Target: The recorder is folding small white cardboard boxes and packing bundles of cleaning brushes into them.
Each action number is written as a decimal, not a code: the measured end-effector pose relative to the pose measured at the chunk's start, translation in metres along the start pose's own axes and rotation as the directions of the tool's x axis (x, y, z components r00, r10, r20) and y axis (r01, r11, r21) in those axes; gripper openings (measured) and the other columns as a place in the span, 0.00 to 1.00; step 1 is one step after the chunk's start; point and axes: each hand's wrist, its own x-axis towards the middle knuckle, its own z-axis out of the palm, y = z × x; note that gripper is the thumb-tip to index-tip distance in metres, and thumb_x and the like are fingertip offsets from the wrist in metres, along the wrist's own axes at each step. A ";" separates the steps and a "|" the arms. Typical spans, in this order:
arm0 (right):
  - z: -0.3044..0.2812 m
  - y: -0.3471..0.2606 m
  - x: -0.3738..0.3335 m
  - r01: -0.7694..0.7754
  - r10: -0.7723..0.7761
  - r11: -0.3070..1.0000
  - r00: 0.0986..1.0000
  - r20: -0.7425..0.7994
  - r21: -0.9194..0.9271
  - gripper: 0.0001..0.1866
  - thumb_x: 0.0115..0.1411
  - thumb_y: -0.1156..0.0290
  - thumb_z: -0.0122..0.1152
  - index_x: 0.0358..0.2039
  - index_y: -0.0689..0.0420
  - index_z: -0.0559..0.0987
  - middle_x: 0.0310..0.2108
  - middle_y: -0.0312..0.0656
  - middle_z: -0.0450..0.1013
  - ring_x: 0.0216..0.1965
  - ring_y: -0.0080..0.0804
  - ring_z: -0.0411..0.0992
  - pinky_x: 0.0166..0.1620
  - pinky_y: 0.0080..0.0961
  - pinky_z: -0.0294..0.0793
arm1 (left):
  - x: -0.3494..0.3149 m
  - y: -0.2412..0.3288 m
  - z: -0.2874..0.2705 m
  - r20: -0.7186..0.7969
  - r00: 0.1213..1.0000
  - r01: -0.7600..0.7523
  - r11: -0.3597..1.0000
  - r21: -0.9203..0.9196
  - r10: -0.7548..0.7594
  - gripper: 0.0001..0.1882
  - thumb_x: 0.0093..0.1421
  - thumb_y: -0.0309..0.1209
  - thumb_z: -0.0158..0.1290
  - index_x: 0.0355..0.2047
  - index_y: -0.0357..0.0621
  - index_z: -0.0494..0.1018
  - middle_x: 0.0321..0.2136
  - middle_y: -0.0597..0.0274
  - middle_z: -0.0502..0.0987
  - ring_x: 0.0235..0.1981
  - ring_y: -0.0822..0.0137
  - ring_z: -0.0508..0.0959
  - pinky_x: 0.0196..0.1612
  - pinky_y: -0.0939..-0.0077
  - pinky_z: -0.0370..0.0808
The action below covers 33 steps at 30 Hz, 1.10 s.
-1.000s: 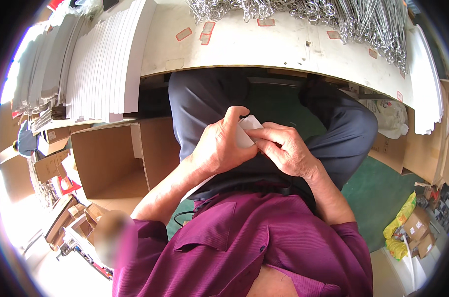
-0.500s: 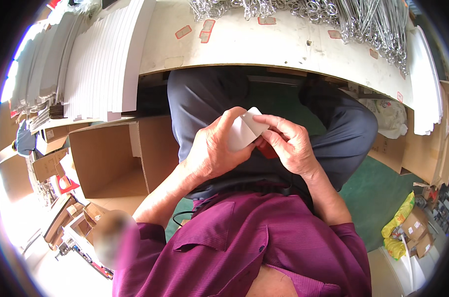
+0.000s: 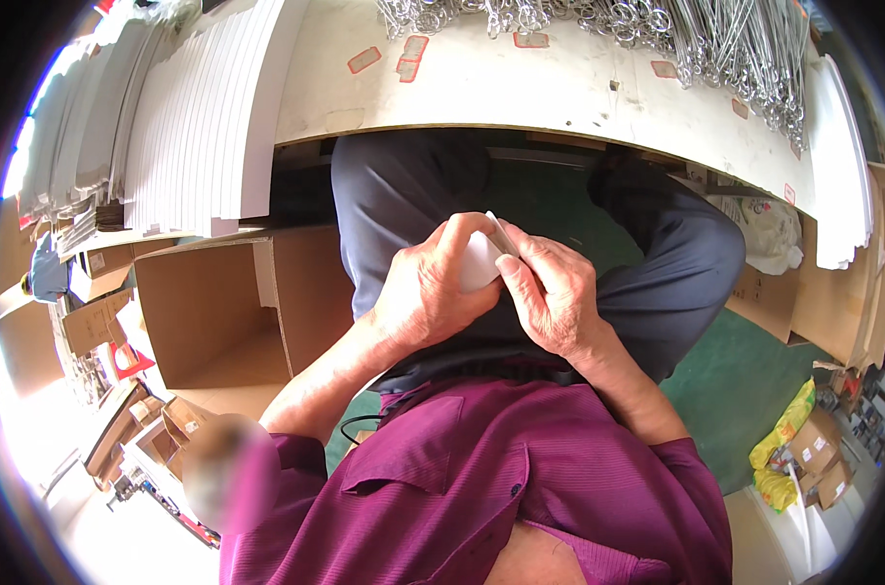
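Over my lap, both hands are closed on a small white carton (image 3: pixel 479 263) with a folded flap edge standing up at its far end. My left hand (image 3: pixel 423 288) wraps round the left side, its fingers curled on the white surface. On the other side, my right hand (image 3: pixel 557 297) presses the flap, the thumb near the fold and the fingers behind it. Most of the carton is hidden by my hands, so I cannot tell its whole shape.
A worktable (image 3: pixel 442 93) runs across in front of my knees. Wire pieces with ring ends (image 3: pixel 725 49) lie at its far right. White flat sheets (image 3: pixel 204 117) stand packed at the left. An open cardboard box (image 3: pixel 213 317) sits beside my left leg; a yellow bag (image 3: pixel 779 448) lies far right.
My right hand has turned and closed in against the carton, and the flap now stands edge-on between the hands. A red patch under my right hand is out of sight. My left hand stays nearly still.
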 end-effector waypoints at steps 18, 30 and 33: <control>0.014 -0.007 0.004 -0.537 0.559 0.680 0.821 0.121 0.499 0.07 0.65 0.73 0.69 0.40 0.63 0.83 0.31 0.37 0.82 0.32 0.15 0.78 0.36 0.17 0.78 | -0.002 -0.004 0.009 -0.081 0.996 0.047 0.992 0.113 -0.038 0.31 0.53 0.33 0.67 0.55 0.37 0.68 0.38 0.41 0.83 0.38 0.42 0.85 0.40 0.54 0.84; 0.016 0.006 0.001 -0.552 0.620 0.559 0.774 0.130 0.619 0.06 0.66 0.74 0.68 0.35 0.63 0.82 0.30 0.35 0.80 0.31 0.13 0.75 0.35 0.15 0.75 | -0.001 0.002 0.010 -0.048 0.992 0.118 0.987 0.108 -0.113 0.30 0.51 0.35 0.70 0.53 0.37 0.72 0.41 0.43 0.83 0.42 0.45 0.85 0.44 0.56 0.83; 0.014 0.003 0.003 -0.566 0.642 0.539 0.756 0.131 0.624 0.06 0.67 0.73 0.68 0.33 0.62 0.82 0.29 0.34 0.80 0.31 0.12 0.75 0.34 0.15 0.74 | -0.003 -0.001 0.014 -0.049 0.992 0.119 0.986 0.118 -0.114 0.30 0.52 0.34 0.70 0.53 0.38 0.72 0.41 0.44 0.83 0.43 0.45 0.85 0.44 0.56 0.83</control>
